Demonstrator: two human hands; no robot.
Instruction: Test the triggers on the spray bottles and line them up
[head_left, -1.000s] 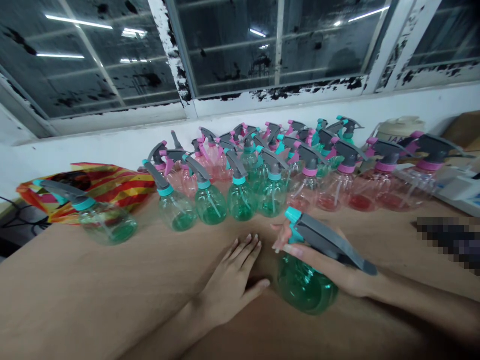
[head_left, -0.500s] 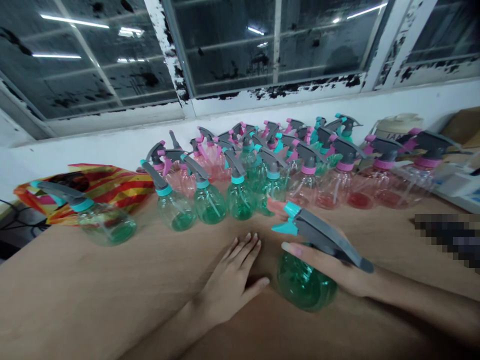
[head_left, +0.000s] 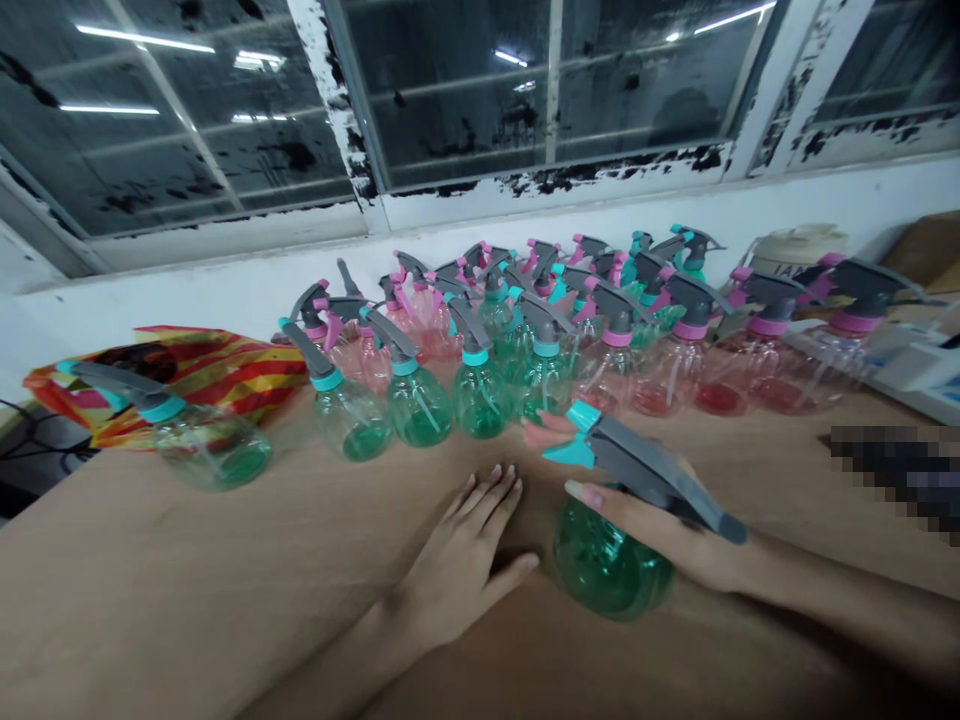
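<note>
My right hand is wrapped around the neck of a green spray bottle with a grey and turquoise trigger head. The thumb lies along the near side below the nozzle, while fingertips show behind the turquoise trigger. This bottle leans slightly, and whether its base touches the table cannot be made out. Palm down, my left hand rests flat on the wooden table with its fingers stretched out, just left of the held bottle and apart from it. Nothing is in the left hand.
Several green spray bottles and pink spray bottles stand crowded beyond my hands. One green bottle stands apart at the left, before a red-yellow plastic bag. A cream jug stands back right, near a blurred-out dark object.
The right hand's fingertips behind the trigger have shifted slightly left and down. My left hand and the held bottle stay nearly in place.
</note>
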